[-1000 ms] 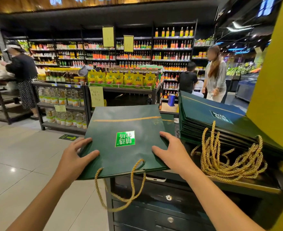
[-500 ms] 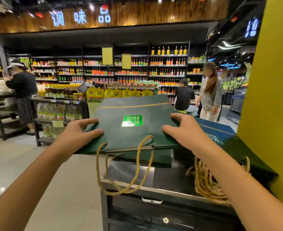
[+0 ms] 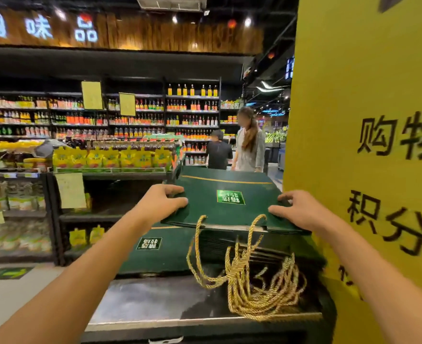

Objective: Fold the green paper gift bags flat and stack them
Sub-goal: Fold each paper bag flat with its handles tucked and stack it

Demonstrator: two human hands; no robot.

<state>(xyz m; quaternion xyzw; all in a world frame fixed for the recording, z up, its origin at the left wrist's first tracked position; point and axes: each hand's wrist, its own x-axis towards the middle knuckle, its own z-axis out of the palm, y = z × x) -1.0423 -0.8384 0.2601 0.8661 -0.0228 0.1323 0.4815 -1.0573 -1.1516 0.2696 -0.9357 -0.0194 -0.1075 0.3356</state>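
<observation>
Head view: a flat-folded green bag (image 3: 229,194) was held level just above the stack (image 3: 217,242) of folded bags on the dark counter (image 3: 155,304), beside the yellow pillar (image 3: 354,108). Gold rope handles (image 3: 242,294) were seen hanging off the near edges of bag and stack in one tangle. A further bag (image 3: 155,259) was laid flat left of the stack, logo up

Step judged as setting the bag onto the stack. To be done well: edges to be lined up with the stack beneath before release, bag lowered flat rather than corner-first, rope loops kept to the near side so none is trapped between layers. A press along the folds would be advised afterwards, since stiff paper is likely to spring open

Left hand (image 3: 159,203) was set at the bag's left edge, right hand (image 3: 301,212) at its right edge, both arms stretched forward, palms down. Each grip was closed on the bag: thumb laid on the top face, fingers curled over the side edge. Shoppers (image 3: 249,142) and stocked shelves (image 3: 105,120) were noted behind, well apart
</observation>
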